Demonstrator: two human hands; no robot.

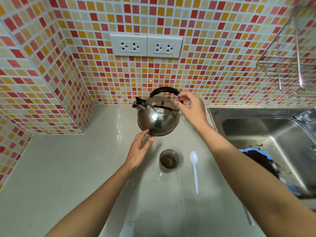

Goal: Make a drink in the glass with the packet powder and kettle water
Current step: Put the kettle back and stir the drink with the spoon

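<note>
A shiny steel kettle (pixel 157 118) with a black arched handle stands on the grey counter by the tiled wall, spout to the left. My right hand (pixel 192 106) hovers at the right end of the handle, fingers spread, holding nothing. My left hand (pixel 139 152) is open, its fingertips at the kettle's lower front left. A small clear glass (pixel 169 160) with dark brown contents stands in front of the kettle. A white plastic spoon (pixel 195 170) lies just right of the glass. No packet is in view.
A steel sink (pixel 266 127) sits to the right with a blue and dark cloth (pixel 259 159) at its near edge. A wire rack (pixel 289 65) hangs on the right wall. Two sockets (pixel 146 46) are on the back wall.
</note>
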